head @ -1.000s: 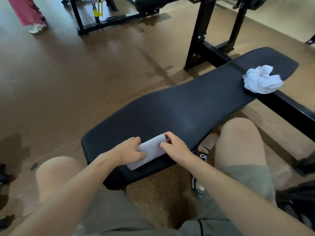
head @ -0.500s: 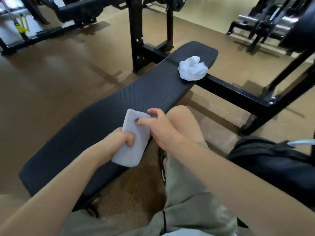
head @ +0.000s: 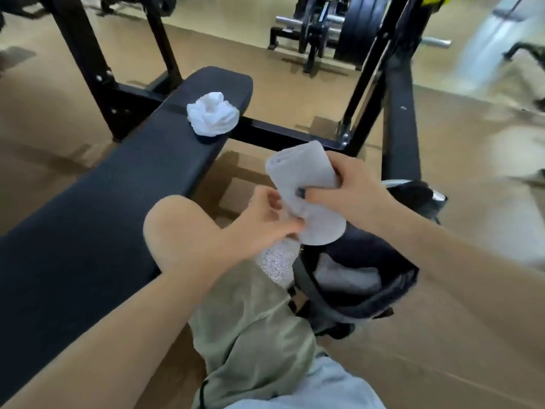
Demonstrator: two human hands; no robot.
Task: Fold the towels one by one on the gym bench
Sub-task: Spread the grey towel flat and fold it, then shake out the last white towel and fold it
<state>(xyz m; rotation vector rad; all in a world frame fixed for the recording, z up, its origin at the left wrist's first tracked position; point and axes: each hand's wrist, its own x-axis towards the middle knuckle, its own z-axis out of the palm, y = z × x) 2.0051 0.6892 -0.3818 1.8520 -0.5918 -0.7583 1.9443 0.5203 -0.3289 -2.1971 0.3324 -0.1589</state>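
A folded grey towel (head: 300,184) is held in the air to the right of the black gym bench (head: 97,219), above an open dark bag (head: 383,293). My right hand (head: 351,193) grips it around the middle. My left hand (head: 265,219) touches its lower end with loosely curled fingers. A crumpled white towel (head: 213,117) lies on the far end of the bench, well apart from both hands.
The dark bag on the floor at my right holds another grey folded cloth (head: 348,276). My bare knee (head: 174,228) sits beside the bench. Black rack uprights (head: 85,63) and weight plates (head: 356,28) stand behind. Tan floor lies all around.
The folded grey towel has left the bench and moved right, over the bag. My right hand has taken the main grip; my left hand has slipped to its lower end. My view swung right.
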